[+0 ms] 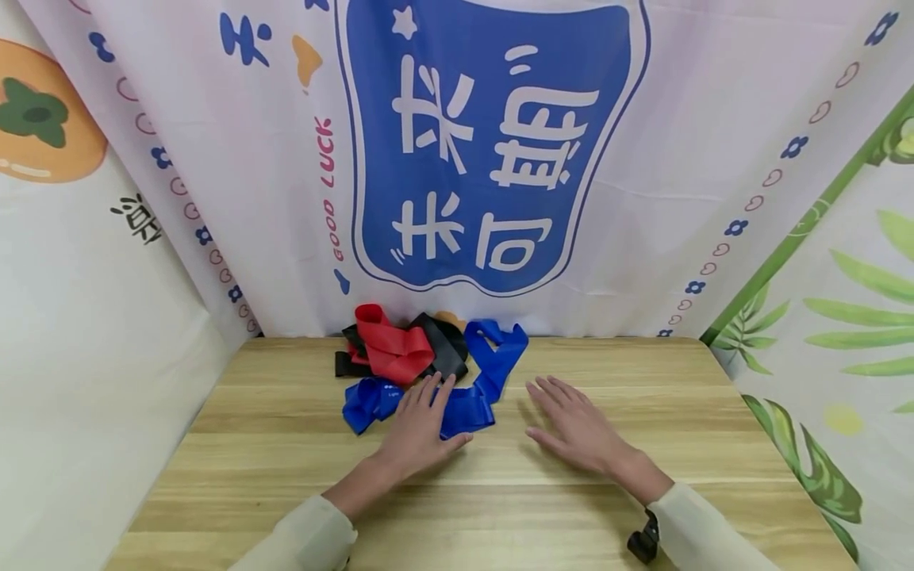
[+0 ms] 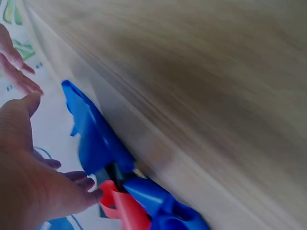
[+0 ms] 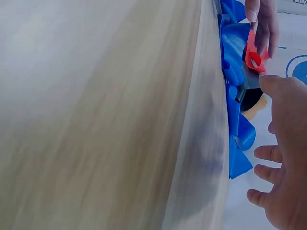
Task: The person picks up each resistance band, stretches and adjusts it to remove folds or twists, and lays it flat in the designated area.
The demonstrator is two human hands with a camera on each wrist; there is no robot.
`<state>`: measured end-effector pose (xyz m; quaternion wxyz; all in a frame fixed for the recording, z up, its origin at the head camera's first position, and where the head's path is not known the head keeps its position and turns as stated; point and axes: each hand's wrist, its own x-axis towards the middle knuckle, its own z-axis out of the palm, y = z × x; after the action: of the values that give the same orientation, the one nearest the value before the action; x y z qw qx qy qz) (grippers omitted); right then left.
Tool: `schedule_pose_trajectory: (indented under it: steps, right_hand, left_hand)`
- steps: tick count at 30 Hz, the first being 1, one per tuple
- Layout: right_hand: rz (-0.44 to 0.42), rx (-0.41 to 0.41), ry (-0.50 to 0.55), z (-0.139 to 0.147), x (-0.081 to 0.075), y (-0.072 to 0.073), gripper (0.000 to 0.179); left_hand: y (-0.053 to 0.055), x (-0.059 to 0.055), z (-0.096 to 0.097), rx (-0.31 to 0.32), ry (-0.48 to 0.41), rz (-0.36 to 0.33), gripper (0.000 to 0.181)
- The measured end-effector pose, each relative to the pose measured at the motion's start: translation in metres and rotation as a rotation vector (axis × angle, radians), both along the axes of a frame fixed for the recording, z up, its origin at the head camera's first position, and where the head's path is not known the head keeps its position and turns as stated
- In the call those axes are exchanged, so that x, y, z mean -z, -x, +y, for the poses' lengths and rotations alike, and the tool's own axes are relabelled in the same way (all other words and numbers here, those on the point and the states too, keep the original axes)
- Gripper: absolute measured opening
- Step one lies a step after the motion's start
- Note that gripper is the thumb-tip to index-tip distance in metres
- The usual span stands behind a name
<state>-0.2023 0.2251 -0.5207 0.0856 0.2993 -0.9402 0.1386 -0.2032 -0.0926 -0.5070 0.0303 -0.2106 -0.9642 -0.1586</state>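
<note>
A loose heap of flat elastic exercise bands lies at the table's back edge: a red band [image 1: 400, 349] on top, a black band [image 1: 444, 342] behind it, and a blue band [image 1: 493, 373] that winds along the front and right. My left hand [image 1: 421, 428] is over the blue band's front part, fingers extended and thumb spread, hiding some of it. To the right of the heap, my right hand [image 1: 578, 428] hovers above the wood with its fingers extended and nothing in it. In the right wrist view, the blue band [image 3: 235, 52] lies beyond the thumb.
The wooden table [image 1: 457, 507] reaches back to a printed cloth [image 1: 286, 198] hanging right behind the heap. More printed cloth hangs along the left and right sides. A black strap [image 1: 644, 539] shows at the right sleeve's cuff.
</note>
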Motion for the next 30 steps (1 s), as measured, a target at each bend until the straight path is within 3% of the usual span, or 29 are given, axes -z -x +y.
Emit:
schedule_pose_trajectory:
  steps: [7, 18, 23, 30]
  right_hand:
    - [0.019, -0.046, 0.035, -0.015, 0.005, 0.007, 0.072]
    - [-0.07, -0.09, 0.214, -0.04, 0.008, 0.022, 0.065]
    - [-0.137, -0.082, 0.297, -0.051, 0.01, 0.03, 0.058]
    - [-0.161, -0.116, 0.357, -0.065, 0.01, 0.041, 0.05]
  left_hand:
    - [0.007, 0.004, -0.019, 0.01, -0.128, -0.004, 0.1]
    - [0.016, 0.007, -0.037, 0.005, -0.315, -0.153, 0.088]
    - [0.022, 0.01, -0.042, 0.04, -0.348, -0.158, 0.077]
    - [0.029, 0.012, -0.042, 0.077, -0.355, -0.139, 0.067]
